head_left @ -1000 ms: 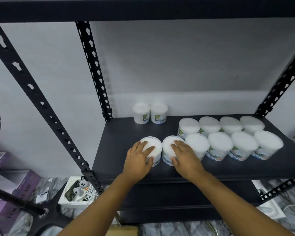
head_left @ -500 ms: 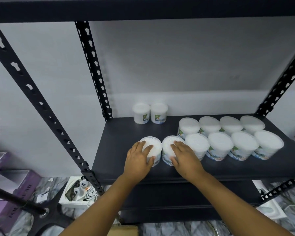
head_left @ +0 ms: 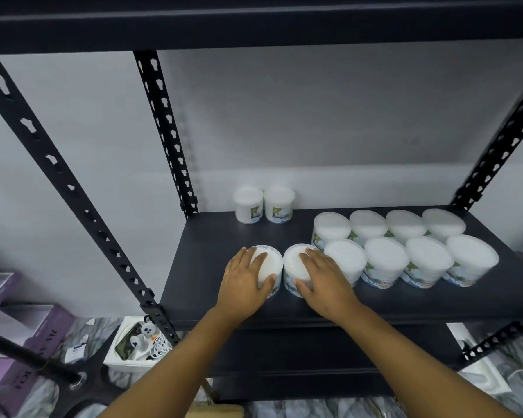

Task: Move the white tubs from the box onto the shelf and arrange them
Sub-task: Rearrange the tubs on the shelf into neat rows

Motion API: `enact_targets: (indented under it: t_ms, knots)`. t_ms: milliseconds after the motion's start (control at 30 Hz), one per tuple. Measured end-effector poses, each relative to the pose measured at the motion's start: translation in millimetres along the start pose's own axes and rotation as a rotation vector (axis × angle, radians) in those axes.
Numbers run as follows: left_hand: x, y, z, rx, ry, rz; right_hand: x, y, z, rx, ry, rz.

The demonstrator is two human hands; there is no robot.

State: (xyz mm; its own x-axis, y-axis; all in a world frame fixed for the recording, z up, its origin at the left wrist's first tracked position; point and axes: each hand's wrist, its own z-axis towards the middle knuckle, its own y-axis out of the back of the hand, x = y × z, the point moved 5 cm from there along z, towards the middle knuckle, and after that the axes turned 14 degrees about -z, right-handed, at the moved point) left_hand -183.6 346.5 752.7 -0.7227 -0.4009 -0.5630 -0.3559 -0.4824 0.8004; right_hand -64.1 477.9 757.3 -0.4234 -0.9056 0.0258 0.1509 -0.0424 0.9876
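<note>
Two white tubs stand side by side at the front of the black shelf (head_left: 212,236). My left hand (head_left: 243,282) grips the left tub (head_left: 271,262), fingers over its lid and thumb on its near rim. My right hand (head_left: 323,277) holds the right tub (head_left: 293,260) the same way; this tub touches the row to its right. Several more white tubs (head_left: 385,260) fill two rows on the right half of the shelf. Two smaller tubs (head_left: 248,205) (head_left: 280,203) stand at the back edge.
Black perforated posts (head_left: 166,131) (head_left: 52,158) rise on the left and another (head_left: 495,152) on the right. An upper shelf (head_left: 254,19) spans overhead. On the floor lie a white tray of cables (head_left: 136,342), purple boxes (head_left: 12,342) and a cardboard edge (head_left: 218,410).
</note>
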Motion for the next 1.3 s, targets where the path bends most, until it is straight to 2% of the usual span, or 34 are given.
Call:
enact_targets:
  t_ms: [633,1033,1300]
  knots:
    - [-19,37,48,-0.075,0.098,0.016,-17,44,51,0.017,0.015,0.048]
    - [11,46,124,-0.093,0.056,0.036,-20,42,138,0.043,-0.023,0.015]
    - [44,40,173,-0.011,0.076,0.054,-19,25,183,0.068,-0.063,0.067]
